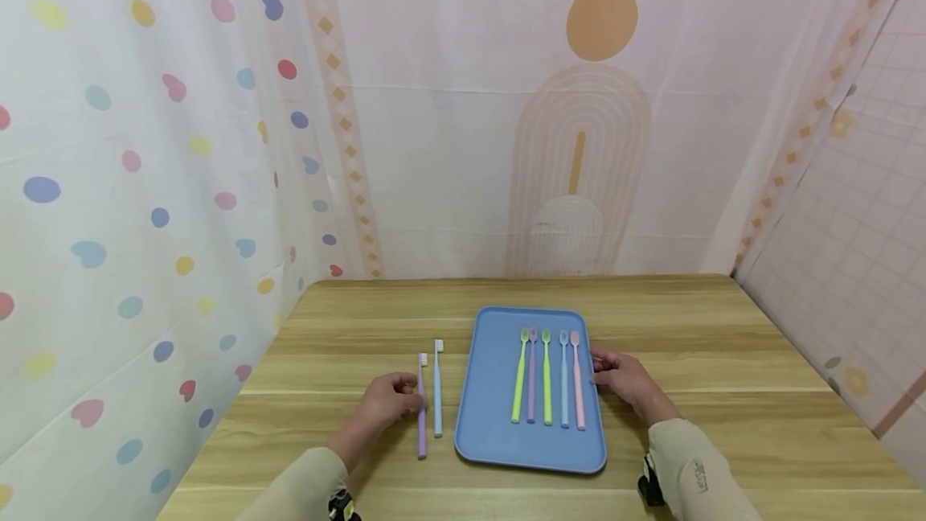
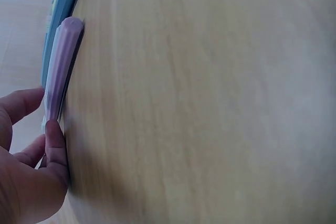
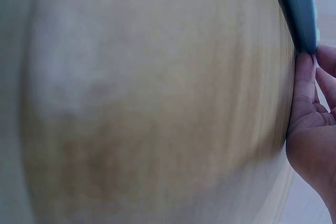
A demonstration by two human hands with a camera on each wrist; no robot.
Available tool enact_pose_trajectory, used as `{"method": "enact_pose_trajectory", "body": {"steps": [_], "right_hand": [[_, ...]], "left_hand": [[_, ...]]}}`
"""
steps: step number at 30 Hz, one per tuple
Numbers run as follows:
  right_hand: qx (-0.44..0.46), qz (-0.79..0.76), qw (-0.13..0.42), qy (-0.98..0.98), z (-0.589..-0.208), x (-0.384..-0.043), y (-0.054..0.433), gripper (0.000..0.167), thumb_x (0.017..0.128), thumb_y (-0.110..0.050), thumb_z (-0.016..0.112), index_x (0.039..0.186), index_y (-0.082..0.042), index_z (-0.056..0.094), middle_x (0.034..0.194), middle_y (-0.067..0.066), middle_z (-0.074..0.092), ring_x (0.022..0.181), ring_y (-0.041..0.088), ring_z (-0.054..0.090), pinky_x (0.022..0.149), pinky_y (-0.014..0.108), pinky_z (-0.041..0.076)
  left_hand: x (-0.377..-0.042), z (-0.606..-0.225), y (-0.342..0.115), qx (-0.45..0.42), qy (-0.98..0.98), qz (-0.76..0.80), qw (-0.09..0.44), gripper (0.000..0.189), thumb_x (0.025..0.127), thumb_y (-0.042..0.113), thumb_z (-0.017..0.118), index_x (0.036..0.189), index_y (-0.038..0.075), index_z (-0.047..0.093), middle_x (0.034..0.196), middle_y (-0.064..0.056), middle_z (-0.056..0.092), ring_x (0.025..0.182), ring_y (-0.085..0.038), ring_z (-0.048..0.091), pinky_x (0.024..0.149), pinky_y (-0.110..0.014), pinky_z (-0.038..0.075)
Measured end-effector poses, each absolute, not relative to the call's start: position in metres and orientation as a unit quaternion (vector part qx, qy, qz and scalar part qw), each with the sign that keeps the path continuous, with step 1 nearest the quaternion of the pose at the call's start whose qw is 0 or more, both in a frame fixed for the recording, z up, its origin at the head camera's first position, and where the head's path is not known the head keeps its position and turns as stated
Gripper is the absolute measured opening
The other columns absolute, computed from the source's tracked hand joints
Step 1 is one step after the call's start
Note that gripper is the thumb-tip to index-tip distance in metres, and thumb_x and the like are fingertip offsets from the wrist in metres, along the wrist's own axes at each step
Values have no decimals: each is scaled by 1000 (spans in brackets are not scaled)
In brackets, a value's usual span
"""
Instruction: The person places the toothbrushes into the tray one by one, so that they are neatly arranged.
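Note:
A purple toothbrush (image 1: 422, 416) lies on the table left of the tray, bristle end away from me. My left hand (image 1: 391, 400) pinches it around the middle of its handle; in the left wrist view, thumb and fingers sit at the purple handle (image 2: 63, 61). A light blue toothbrush (image 1: 437, 400) lies just to its right. At the right rim of the blue tray (image 1: 485, 392), my right hand (image 1: 629, 380) grips the edge. The right wrist view has thumb and fingertips on either side of that tray rim (image 3: 302, 19).
Several toothbrushes lie side by side on the right half of the tray, among them a yellow-green one (image 1: 546, 384) and a pink one (image 1: 578, 384). The wooden table (image 1: 362, 312) ends at patterned curtains (image 1: 434, 183) behind and along the sides.

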State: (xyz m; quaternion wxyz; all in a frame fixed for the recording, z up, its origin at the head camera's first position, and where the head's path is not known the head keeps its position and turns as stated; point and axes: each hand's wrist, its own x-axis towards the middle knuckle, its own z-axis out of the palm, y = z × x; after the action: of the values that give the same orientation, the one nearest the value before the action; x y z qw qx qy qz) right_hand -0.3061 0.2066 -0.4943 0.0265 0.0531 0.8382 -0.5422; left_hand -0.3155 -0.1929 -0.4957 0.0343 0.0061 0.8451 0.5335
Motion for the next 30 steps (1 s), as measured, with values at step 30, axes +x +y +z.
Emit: {"method": "enact_pose_trajectory", "body": {"steps": [30], "right_hand": [[51,-548,25,834,-494,-307,206,54,87,4,64,140,8,50,110,18,61,101,28,54,84,35,50]], "left_hand": [[-317,-495,-184,2,878,479,-2,34,70,-5,79,102,-11,69,74,-4,59,64,-11,54,55,-23,48]]}}
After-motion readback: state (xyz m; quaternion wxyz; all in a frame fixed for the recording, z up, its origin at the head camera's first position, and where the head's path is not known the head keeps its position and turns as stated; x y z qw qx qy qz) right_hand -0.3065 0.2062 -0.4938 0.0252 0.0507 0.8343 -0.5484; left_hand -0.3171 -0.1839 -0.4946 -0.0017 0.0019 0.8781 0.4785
